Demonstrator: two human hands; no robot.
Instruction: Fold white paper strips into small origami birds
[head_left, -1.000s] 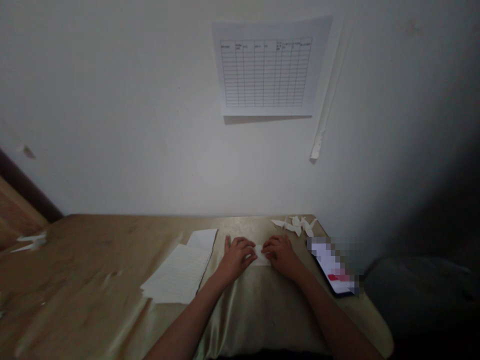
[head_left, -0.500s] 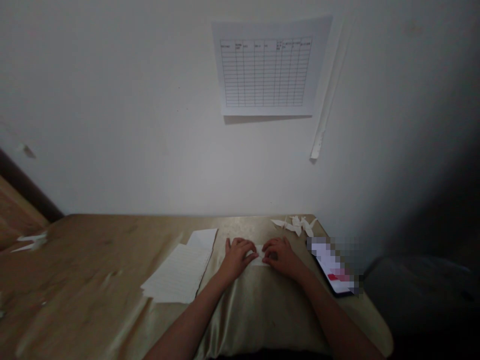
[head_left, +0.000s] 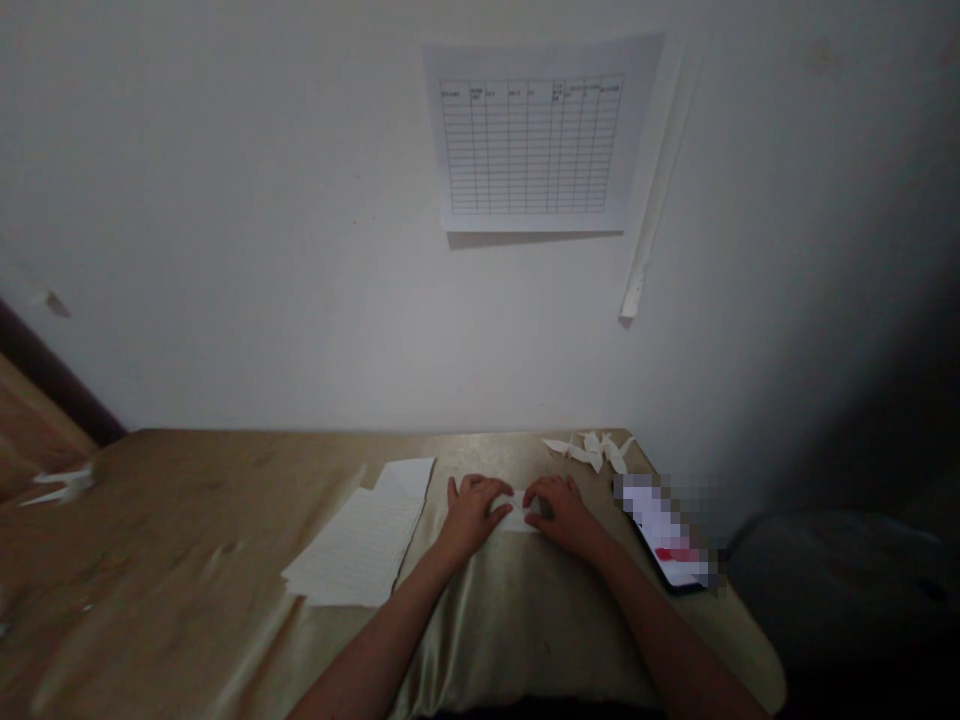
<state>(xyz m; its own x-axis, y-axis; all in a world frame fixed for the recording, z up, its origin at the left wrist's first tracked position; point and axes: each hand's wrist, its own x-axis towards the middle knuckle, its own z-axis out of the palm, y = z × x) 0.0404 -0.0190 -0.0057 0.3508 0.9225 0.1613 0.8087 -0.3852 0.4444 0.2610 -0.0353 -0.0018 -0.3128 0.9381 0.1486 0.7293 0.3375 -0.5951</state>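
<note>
A small piece of white folded paper point(head_left: 516, 521) lies on the table between my two hands. My left hand point(head_left: 475, 512) rests on its left side, with thumb and fingers curved in on the sheet. From the other side my right hand point(head_left: 559, 510) holds the paper's right part in the same curled way. A crease or flap shows in the gap between the fingertips. The outer edges of the paper are partly hidden under both hands.
Left of my hands lies a stack of white paper sheets point(head_left: 360, 550). Several folded paper cranes point(head_left: 592, 450) sit at the back right. A phone point(head_left: 664, 535) lies by the right edge of the cloth-covered table point(head_left: 187, 560). A printed chart point(head_left: 532, 145) hangs on the wall.
My fingers have shifted very slightly on the paper, and the flap between them looks a little different. Everything else stays put.
</note>
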